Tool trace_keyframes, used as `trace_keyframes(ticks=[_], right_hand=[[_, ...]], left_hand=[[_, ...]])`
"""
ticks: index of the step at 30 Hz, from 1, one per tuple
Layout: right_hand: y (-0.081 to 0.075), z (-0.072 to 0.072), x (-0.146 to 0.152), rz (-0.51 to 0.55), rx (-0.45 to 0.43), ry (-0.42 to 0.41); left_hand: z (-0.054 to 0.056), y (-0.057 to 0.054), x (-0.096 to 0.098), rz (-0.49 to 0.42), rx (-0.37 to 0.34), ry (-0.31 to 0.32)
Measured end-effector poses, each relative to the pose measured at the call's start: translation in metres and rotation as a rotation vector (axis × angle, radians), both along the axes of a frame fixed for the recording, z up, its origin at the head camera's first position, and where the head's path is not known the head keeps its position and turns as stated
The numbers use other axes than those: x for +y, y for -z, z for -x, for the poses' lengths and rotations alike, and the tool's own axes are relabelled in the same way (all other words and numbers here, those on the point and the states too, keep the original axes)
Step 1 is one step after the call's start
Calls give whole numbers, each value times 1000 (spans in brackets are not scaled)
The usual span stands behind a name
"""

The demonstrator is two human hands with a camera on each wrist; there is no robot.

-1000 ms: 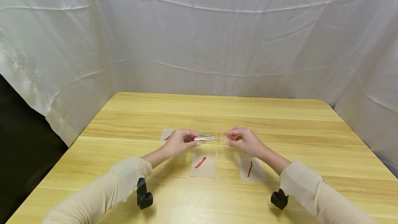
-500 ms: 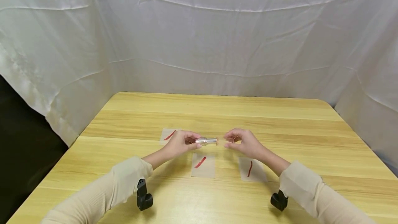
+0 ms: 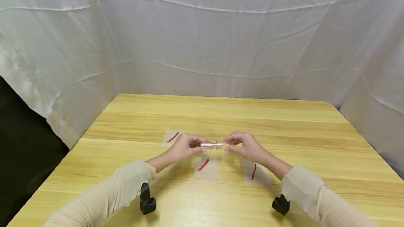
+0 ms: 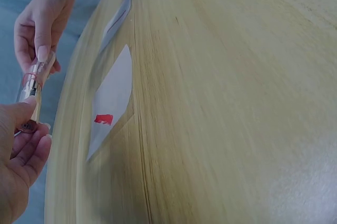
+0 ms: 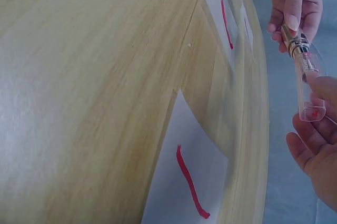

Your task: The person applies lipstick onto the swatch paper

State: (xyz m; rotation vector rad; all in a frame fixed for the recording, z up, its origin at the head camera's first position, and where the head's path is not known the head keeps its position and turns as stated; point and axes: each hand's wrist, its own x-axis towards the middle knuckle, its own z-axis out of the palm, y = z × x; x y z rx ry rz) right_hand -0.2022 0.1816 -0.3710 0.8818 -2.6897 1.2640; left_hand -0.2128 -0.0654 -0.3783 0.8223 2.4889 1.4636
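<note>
Held level over the table, a silver lipstick tube point(image 3: 206, 145) has its wider end pinched between the thumb and fingers of my left hand point(image 3: 185, 147). From the other side my right hand point(image 3: 248, 146) grips a clear see-through cap point(image 5: 311, 103). The cap's mouth surrounds the narrow silver end of the lipstick tube point(image 5: 298, 44), as the right wrist view shows. Thumb and fingers of the right hand point(image 5: 324, 166) sit around the cap's closed end. The left palm partly hides the tube's base.
Beneath the hands are a middle paper square point(image 3: 206, 172), a right one point(image 3: 262, 175) and a far left one point(image 3: 167, 136), each with a red stroke. They lie on the wooden table point(image 3: 202, 202). A pale curtain point(image 3: 221, 45) hangs behind it.
The two hands have come closer together, the left moving slightly right and the right slightly left. The clear cap has slid from apart onto the tube's narrow end.
</note>
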Motion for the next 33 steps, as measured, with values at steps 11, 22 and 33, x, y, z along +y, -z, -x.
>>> trace_keyframes(ticks=[11, 22, 33], right_hand=[[2, 0, -5, 9, -32, -9], [3, 0, -6, 20, -28, -8], [5, 0, -8, 19, -10, 6]], left_hand=[[-1, 1, 2, -2, 14, 7], [1, 4, 4, -30, -9, 2], [-1, 2, 7, -16, 9, 18]])
